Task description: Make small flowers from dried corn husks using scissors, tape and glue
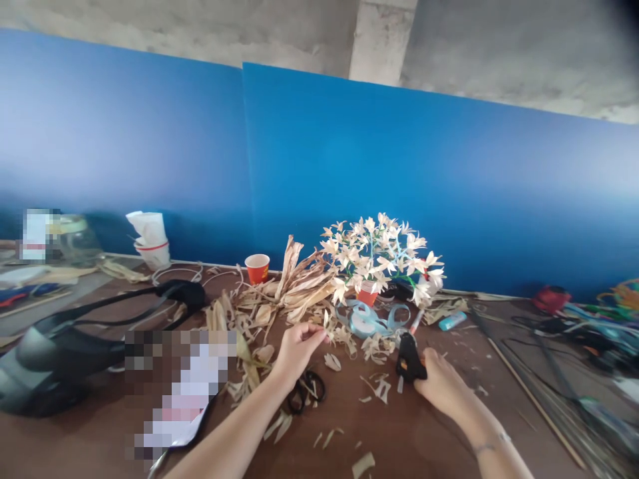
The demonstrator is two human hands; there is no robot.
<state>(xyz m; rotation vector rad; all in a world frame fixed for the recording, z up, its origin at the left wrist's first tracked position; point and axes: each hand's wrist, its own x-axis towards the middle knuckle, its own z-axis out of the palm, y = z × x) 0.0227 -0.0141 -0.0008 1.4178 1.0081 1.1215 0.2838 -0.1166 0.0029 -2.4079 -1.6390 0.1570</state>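
Observation:
My left hand [300,344] is closed in a pinch over the middle of the table, with a small pale corn husk petal [327,319] at its fingertips. On the right, my right hand [440,382] grips a black glue gun [410,359], its fingers partly hidden behind the handle. Between and beyond the hands lie a roll of light blue ribbon [363,320] and loose husk scraps [378,347]. Black-handled scissors [305,391] rest under my left wrist. A bunch of cream husk flowers [382,256] on green stems stands in an orange paper cup [367,294] behind the ribbon.
Dried corn husks [299,283] are heaped at the back beside another orange paper cup [257,269]. A black headset [74,352] and a blurred-out phone [192,399] lie left. Tangled cables [594,336] and long thin stalks [536,406] cover the right. Blue panels [424,166] stand behind.

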